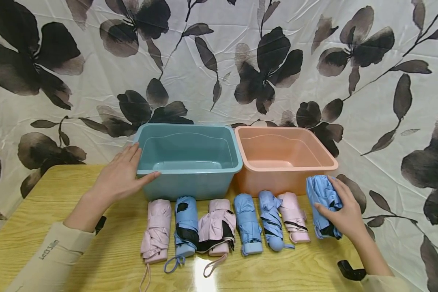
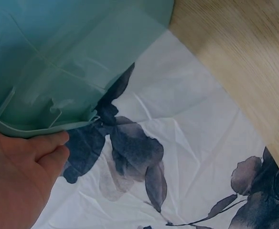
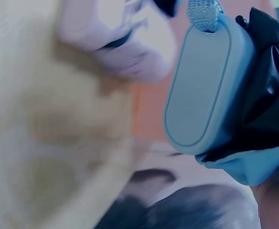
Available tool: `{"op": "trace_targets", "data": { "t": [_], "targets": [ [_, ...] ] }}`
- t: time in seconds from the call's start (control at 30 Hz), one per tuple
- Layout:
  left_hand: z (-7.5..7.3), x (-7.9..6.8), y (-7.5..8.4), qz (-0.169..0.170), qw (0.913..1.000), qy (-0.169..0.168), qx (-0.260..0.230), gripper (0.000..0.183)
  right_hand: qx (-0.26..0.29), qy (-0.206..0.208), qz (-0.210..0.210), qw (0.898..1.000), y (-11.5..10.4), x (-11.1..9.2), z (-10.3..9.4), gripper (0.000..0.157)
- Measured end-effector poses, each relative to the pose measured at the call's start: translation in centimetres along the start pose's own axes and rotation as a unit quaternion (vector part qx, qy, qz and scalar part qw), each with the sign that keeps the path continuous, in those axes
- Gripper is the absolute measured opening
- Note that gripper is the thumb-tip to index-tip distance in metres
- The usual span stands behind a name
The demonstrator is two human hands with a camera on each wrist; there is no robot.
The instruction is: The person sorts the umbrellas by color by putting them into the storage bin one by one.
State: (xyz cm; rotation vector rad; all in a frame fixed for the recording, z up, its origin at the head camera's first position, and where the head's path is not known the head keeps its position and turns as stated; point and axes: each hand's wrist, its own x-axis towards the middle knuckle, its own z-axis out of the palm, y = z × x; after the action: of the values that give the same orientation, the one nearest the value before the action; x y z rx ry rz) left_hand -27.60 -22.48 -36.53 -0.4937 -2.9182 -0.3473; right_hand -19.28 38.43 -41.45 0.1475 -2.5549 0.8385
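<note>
My right hand [image 1: 346,213] grips a folded blue umbrella [image 1: 319,196] at the right end of a row of umbrellas, in front of the orange bin. In the right wrist view, the flat blue handle end [image 3: 199,90] of this umbrella shows, with a strap loop and black lining beside it. My left hand [image 1: 118,178] rests against the left side of the teal bin [image 1: 190,184], fingers straight and thumb at the front rim. In the left wrist view, its fingers [image 2: 53,143] touch the bin's outside just under the rim. The bin's visible inside holds nothing.
The orange bin [image 1: 270,180] stands right of the teal one. Several folded umbrellas lie in front: pink [image 1: 157,227], blue [image 1: 185,217], pink [image 1: 213,227], blue [image 1: 248,219], blue [image 1: 271,219], pink [image 1: 293,215]. Behind the wooden table [image 1: 69,182] hangs a floral cloth [image 1: 211,65].
</note>
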Motion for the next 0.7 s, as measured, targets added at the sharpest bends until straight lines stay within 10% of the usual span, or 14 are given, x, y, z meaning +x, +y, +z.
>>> {"op": "trace_targets", "data": {
  "t": [0.7],
  "targets": [
    [0.0,0.0,-0.3,0.003,1.0000,-0.001,-0.006,0.109,0.126,0.048,-0.045,0.990,-10.4,11.5,-0.4,0.092]
  ]
}}
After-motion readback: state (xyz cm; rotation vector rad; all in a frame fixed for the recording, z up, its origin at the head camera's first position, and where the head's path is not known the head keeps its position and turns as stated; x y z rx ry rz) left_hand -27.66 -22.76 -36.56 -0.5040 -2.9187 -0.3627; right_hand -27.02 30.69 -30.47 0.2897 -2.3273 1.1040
